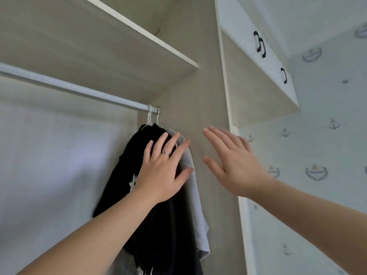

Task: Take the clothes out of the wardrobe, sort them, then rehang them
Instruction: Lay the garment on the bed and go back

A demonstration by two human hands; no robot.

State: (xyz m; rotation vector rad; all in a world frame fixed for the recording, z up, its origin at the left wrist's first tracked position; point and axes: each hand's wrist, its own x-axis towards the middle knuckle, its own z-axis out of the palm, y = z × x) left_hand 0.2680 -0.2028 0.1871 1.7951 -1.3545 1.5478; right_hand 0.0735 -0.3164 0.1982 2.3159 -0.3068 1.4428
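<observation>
Pale wood-grain panelling lined the wardrobe (198, 46) I was watching through the head camera, with a silver rail (75, 88) running across its upper part. Above the rail sat a shelf (111, 50), its white front edge slanting down to the right. At the rail's right end, close to the side panel (210, 108), two white wire hangers (149, 116) hooked over it, nearly touching. Below that end hung a black garment (117, 181) with a white print. Just right of it, a pale grey garment (196, 205) hung between it and the side panel. Left of the hangers, the space under the rail lay open back to the light rear wall (59, 155).

The left hand (162, 173), a ring (165, 154) on one finger, lay below the rail's right end, fingers straight and spread flat over the black garment's shoulder, gripping nothing. The right hand (234, 165) hovered right of the rail's end, before the side panel, fingers straight, thumb out, holding nothing. It was blurred, and I could not tell whether it touched the panel. Farther right of the rail, past the wardrobe's white front edge, I saw anchor-printed wallpaper (317, 151) and, higher up, white cabinet doors (238, 26).
</observation>
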